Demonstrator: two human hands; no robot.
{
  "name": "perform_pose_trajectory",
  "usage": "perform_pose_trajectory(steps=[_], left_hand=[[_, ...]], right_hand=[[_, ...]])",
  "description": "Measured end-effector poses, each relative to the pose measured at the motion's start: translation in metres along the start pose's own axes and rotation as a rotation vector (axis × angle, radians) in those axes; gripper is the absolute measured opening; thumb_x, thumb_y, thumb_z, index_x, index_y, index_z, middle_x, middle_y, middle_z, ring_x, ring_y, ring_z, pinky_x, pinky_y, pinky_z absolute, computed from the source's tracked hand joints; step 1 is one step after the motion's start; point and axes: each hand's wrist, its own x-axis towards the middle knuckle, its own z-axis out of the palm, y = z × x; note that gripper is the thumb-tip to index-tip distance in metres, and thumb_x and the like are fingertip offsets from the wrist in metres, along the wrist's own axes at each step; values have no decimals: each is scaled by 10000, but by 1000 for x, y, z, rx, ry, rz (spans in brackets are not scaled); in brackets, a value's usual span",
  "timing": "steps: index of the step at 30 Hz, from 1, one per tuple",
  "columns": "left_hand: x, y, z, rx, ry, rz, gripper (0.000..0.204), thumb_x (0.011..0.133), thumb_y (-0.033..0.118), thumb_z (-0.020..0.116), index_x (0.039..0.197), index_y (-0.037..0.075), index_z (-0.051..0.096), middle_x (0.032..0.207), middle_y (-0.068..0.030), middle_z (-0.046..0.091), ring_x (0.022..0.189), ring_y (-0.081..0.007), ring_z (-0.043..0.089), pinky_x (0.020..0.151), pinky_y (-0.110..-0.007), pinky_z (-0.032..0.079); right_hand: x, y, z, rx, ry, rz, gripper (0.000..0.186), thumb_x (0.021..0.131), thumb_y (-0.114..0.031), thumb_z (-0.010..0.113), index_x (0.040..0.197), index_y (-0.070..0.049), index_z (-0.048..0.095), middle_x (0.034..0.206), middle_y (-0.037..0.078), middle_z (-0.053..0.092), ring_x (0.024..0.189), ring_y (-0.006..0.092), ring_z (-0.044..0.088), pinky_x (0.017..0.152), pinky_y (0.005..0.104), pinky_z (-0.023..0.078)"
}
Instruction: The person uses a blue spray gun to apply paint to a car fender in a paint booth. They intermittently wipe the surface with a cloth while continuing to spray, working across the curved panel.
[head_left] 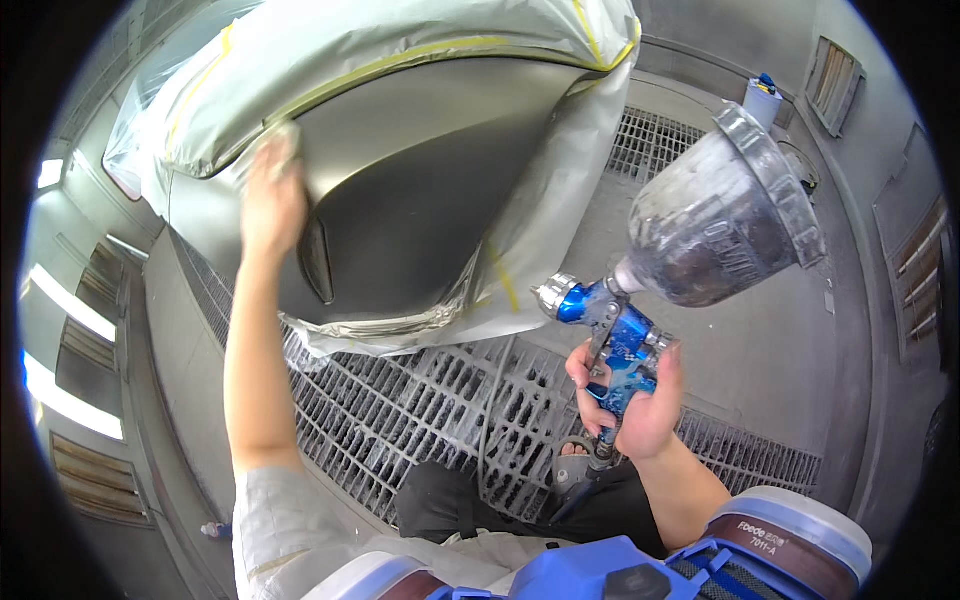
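The person's right hand is wrapped around the blue handle of a spray gun, fingers curled by the trigger, holding it up off to the right of the car panel. The gun looks top-heavy to me: the big clouded cup sits above the grip, so the handle seems the only sensible place to hold it, and the cup likely tips easily. The left hand lies flat and spread against the grey panel, with what may be a pale cloth under the fingers; I can't be sure. Masking sheet taped in yellow hides the rest of the car. The floor grate runs underneath. The hose below the gun is hard to follow.
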Motion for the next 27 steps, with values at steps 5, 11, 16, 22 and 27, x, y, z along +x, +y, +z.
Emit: perform_pose_trajectory(steps=[5, 11, 16, 22, 27], left_hand=[[-28, -55, -8, -66, 171, -321, 496, 1086, 216, 430, 1538, 26, 512, 1624, -227, 435, 1530, -392, 369, 1273, -464, 275], [19, 81, 30, 210, 61, 12, 584, 1086, 362, 422, 1622, 129, 420, 1677, -149, 391, 1564, -341, 341, 1282, -486, 250], [71, 214, 87, 140, 44, 180, 619, 1055, 357, 425, 1632, 136, 391, 1696, -134, 358, 1570, -343, 326, 1282, -515, 239], [112, 271, 121, 56, -57, 429, 621, 1026, 332, 436, 1617, 142, 413, 1711, -100, 336, 1597, -294, 267, 1302, -484, 199], [83, 249, 117, 27, -93, 851, 644, 970, 249, 525, 1596, 123, 446, 1712, -77, 336, 1604, -268, 248, 1315, -463, 188]], right_hand=[[3, 5, -4, 57, -52, -12, 901, 1004, -807, 282, 1128, 27, 602, 977, 91, 666, 450, 91, 432, 425, 264, 389], [3, 8, -6, -69, -39, 11, 1020, 943, -898, 223, 1131, 53, 540, 958, 131, 618, 439, 74, 426, 410, 251, 415], [5, 8, -7, -55, -28, 8, 1019, 945, -896, 219, 1165, 47, 536, 962, 130, 620, 445, 76, 431, 411, 252, 402], [2, 9, -7, -52, 63, 23, 987, 969, -866, 199, 1182, 36, 538, 956, 128, 619, 446, 76, 428, 408, 250, 394], [1, 8, -8, 14, 58, 5, 879, 1022, -782, 269, 1152, 15, 616, 1006, 78, 680, 479, 105, 440, 464, 277, 390]])
